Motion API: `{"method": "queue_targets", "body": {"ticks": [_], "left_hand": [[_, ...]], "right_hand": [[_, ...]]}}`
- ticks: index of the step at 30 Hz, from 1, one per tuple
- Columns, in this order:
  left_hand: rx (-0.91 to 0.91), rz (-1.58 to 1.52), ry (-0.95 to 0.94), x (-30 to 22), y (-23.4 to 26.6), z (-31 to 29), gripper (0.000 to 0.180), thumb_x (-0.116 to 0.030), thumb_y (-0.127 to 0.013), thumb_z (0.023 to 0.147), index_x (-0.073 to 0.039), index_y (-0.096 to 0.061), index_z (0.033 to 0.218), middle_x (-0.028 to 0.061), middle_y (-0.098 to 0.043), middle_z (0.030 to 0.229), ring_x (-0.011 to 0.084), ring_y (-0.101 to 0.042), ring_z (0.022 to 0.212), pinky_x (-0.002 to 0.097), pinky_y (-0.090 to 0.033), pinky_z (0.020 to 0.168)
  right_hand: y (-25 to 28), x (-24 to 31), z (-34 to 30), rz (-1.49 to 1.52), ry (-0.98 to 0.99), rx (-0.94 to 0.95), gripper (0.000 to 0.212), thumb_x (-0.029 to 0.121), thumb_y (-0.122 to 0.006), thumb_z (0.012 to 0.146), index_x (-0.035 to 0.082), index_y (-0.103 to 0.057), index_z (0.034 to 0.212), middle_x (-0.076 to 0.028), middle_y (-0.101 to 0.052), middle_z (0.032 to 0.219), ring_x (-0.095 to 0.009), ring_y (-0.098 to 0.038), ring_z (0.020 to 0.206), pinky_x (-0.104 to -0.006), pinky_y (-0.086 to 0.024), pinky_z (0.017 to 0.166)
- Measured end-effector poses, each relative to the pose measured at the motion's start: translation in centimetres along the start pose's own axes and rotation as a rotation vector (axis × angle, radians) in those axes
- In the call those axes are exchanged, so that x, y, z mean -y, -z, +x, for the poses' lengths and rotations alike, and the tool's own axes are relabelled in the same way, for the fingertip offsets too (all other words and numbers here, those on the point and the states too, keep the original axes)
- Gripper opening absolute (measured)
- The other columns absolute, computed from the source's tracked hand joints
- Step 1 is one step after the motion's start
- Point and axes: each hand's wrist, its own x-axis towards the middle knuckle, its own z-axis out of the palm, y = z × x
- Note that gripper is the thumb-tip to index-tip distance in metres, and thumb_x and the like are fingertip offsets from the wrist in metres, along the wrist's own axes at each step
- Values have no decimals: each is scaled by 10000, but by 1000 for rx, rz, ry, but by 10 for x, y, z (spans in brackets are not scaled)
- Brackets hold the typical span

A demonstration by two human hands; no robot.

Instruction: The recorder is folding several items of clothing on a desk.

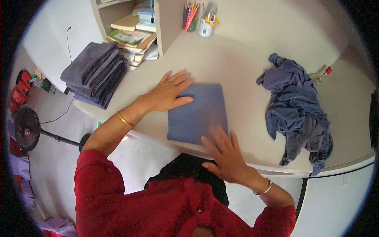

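Pale and broad, the worktop [242,59] fills most of the view, its near edge bending with the lens. At its far left stands a shelf unit [169,23] with books and papers [132,37] piled inside. Beside it are 2 groups of stationery: a bunch of coloured pencils [191,17] and a white cup [206,28] holding further tools. On the floor to the left, a black fan [27,128] tilts in the curved picture.

Directly in front of the person, near the worktop's front edge, lies 1 blue-grey cloth [199,112], folded into a flat, roughly square shape. The left hand [170,94] is wide, empty and palm down at the cloth's far left corner, its thumb reaching over the fabric. The right hand [226,156] is also empty, fingers spread and blurred, at the near right corner; I cannot tell whether its fingertips touch the cloth. Each wrist carries 1 bangle, gold on the left and silver-coloured on the right.

Left of the cloth, near the shelf unit, sits a stack of folded dark cloths [92,73]. To the right, well apart from the folded cloth, a crumpled heap of blue-grey fabric [296,106] sprawls to the front edge, with a red-capped clear bottle [319,76] just beside it.
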Motion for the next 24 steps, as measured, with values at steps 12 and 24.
{"method": "queue_targets", "body": {"ticks": [12, 24], "left_hand": [[28, -191, -143, -88, 14, -77, 672, -357, -661, 794, -89, -406, 1355, 133, -299, 1459, 324, -246, 1366, 520, -148, 1110], [-127, -352, -168, -61, 27, -129, 343, -73, -620, 803, -90, -582, 1143, 119, -476, 1324, 269, -438, 1251, 455, -320, 1047]], "right_hand": [[4, -14, 6, 119, 23, -232, 539, 84, -660, 762, 5, -466, 1258, -210, -406, 1343, -392, -343, 1287, -482, -319, 1040], [14, 6, 3, 200, 176, -317, 189, 49, -676, 752, 15, -609, 925, -139, -622, 916, -314, -588, 802, -412, -456, 732]]}}
